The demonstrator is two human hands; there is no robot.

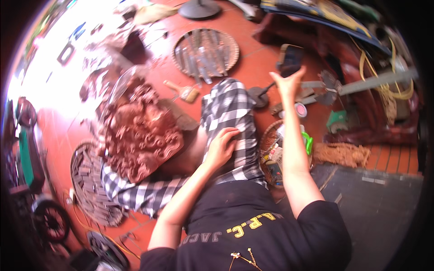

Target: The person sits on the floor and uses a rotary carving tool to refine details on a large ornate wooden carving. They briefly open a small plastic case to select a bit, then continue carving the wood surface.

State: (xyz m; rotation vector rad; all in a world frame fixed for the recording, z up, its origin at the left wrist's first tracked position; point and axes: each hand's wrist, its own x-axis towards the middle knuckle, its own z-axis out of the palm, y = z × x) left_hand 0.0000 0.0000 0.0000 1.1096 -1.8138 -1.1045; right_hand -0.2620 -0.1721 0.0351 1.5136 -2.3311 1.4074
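Red tiles make up the floor [254,63]. At the upper middle, a round tray [236,50] on it holds a row of chisels, with a stand base [199,10] at the top edge. Just below the tray lies a brush [184,91]. At the lower left is a wider tray [75,168], covered in thin brown pieces, and near it a cable [110,240]. Right of centre sits a basket [264,141]; at the lower right spreads a dark mat [379,198].
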